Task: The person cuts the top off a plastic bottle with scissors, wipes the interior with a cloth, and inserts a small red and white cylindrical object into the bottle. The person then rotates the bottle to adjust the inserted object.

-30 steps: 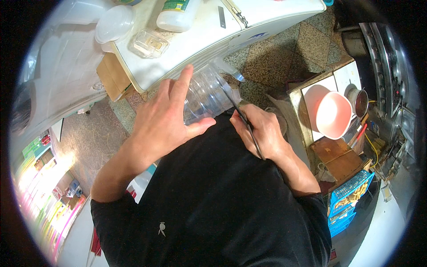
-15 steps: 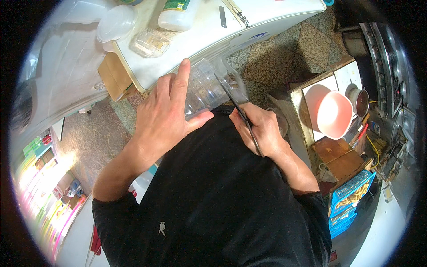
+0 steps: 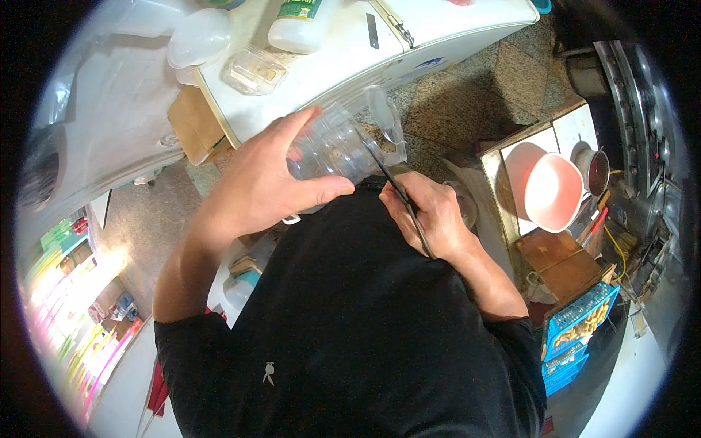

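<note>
My left hand (image 3: 255, 171) is wrapped round a clear, ribbed plastic bottle (image 3: 332, 146), its thumb stretched along the near side. At the bottle's right end a cut flap of clear plastic (image 3: 387, 120) stands away from the body. My right hand (image 3: 427, 212) grips a long, slim dark knife (image 3: 376, 155) in its fist. The thin upper end of the knife lies against the bottle near the flap, while the lower end sticks out past my wrist. Most of my left fingers are hidden behind the bottle.
A white chest-like surface (image 3: 343, 62) lies ahead, bearing a clear plastic box (image 3: 254, 71), a white bottle with a green label (image 3: 298, 33) and a flat dark strip (image 3: 372, 31). At right are a pink bowl (image 3: 553, 191), a metal pot (image 3: 593, 171) and blue baskets (image 3: 566, 372).
My left hand has turned and slid along the bottle, its thumb now farther right. The bottle has rotated a little and the flap stands farther open. My right hand keeps its grip.
</note>
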A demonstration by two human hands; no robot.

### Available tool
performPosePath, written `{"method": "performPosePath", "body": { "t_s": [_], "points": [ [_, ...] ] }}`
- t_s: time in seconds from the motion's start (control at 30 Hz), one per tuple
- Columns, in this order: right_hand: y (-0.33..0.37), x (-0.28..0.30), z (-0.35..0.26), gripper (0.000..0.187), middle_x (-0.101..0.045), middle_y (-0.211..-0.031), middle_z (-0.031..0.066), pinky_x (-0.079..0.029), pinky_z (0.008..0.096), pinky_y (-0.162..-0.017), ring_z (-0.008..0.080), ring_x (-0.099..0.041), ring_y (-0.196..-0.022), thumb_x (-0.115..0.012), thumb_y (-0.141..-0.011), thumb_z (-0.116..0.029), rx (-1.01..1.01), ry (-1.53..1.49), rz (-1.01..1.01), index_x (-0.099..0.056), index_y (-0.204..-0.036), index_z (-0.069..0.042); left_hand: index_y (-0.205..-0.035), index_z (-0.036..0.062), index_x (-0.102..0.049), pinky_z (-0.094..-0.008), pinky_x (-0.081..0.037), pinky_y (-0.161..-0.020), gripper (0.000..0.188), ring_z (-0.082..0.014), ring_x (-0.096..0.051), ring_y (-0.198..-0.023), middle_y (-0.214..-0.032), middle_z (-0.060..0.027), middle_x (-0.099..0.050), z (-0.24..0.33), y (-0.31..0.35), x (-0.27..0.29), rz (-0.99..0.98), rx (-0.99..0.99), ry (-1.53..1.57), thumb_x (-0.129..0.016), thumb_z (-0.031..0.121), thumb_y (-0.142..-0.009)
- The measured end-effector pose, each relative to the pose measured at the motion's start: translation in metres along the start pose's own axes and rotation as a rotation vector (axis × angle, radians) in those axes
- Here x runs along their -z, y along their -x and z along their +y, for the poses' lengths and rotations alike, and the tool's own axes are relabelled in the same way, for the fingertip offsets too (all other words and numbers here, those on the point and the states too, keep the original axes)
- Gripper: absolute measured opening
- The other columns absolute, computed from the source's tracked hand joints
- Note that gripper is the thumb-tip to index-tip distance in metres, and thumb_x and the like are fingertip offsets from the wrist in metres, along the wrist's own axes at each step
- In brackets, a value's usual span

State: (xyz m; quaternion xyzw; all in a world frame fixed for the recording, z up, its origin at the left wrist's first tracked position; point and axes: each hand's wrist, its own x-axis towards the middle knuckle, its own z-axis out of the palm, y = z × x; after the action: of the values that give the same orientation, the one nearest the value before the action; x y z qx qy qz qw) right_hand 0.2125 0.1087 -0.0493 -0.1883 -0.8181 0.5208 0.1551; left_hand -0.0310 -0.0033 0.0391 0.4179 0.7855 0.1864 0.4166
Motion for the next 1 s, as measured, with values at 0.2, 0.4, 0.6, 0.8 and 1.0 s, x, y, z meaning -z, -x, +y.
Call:
{"method": "performPosePath", "body": {
  "t_s": [0.2,0.4,0.6,0.8,1.0],
  "points": [
    [-0.002,0.002,-0.001,0.014,-0.067,-0.085,0.0194,-0.054,0.0422,-0.066,0.0398,-0.070,-0.077,-0.074,-0.094,-0.004,-0.055,0.065,-0.048,-0.066,-0.105,0.001,-0.157,-0.0010,-0.041,-0.0448,-0.052,-0.104,0.104,-0.0365,-0.063,-0.123,-0.143,-0.0259,-0.058,-0.009,0.003,-0.019,0.066,-0.114,-0.197,-0.091,0.043,-0.078],
    [0.004,-0.001,0.010,0.013,-0.066,-0.084,0.0195,-0.053,0.0431,-0.066,0.0401,-0.070,-0.077,-0.073,-0.095,-0.007,-0.085,0.088,-0.121,-0.066,-0.103,0.001,-0.159,0.0012,-0.038,-0.0443,-0.054,-0.101,0.107,-0.0347,-0.066,-0.117,-0.141,-0.0224,-0.060,-0.019,0.000,-0.025,0.113,-0.142,-0.235,-0.093,0.040,-0.076],
    [-0.013,-0.003,0.002,0.020,-0.061,-0.075,0.0210,-0.049,0.0496,-0.061,0.0464,-0.063,-0.071,-0.073,-0.095,-0.013,-0.062,-0.008,-0.032,-0.059,-0.088,-0.002,-0.160,0.0008,-0.035,-0.0463,-0.053,-0.102,0.109,-0.0380,-0.064,-0.121,-0.143,-0.0224,-0.057,-0.019,0.001,-0.032,0.137,-0.142,-0.278,-0.092,0.041,-0.077],
    [-0.020,-0.011,0.005,0.020,-0.062,-0.076,0.0228,-0.049,0.0496,-0.060,0.0476,-0.064,-0.073,-0.073,-0.096,-0.014,-0.100,0.004,-0.093,-0.060,-0.087,-0.002,-0.156,-0.0048,-0.035,-0.0499,-0.056,-0.100,0.107,-0.0449,-0.062,-0.124,-0.136,-0.0297,-0.055,-0.024,0.005,-0.027,0.179,-0.173,-0.298,-0.089,0.048,-0.080],
    [-0.048,-0.021,-0.004,0.021,-0.063,-0.077,0.0250,-0.050,0.0521,-0.061,0.0489,-0.064,-0.074,-0.073,-0.096,-0.014,-0.151,0.011,-0.136,-0.059,-0.087,-0.001,-0.155,-0.0047,-0.037,-0.0475,-0.058,-0.096,0.108,-0.0421,-0.064,-0.117,-0.129,-0.0266,-0.058,-0.043,0.007,-0.019,0.331,-0.233,-0.362,-0.090,0.050,-0.079]
  ]
}}
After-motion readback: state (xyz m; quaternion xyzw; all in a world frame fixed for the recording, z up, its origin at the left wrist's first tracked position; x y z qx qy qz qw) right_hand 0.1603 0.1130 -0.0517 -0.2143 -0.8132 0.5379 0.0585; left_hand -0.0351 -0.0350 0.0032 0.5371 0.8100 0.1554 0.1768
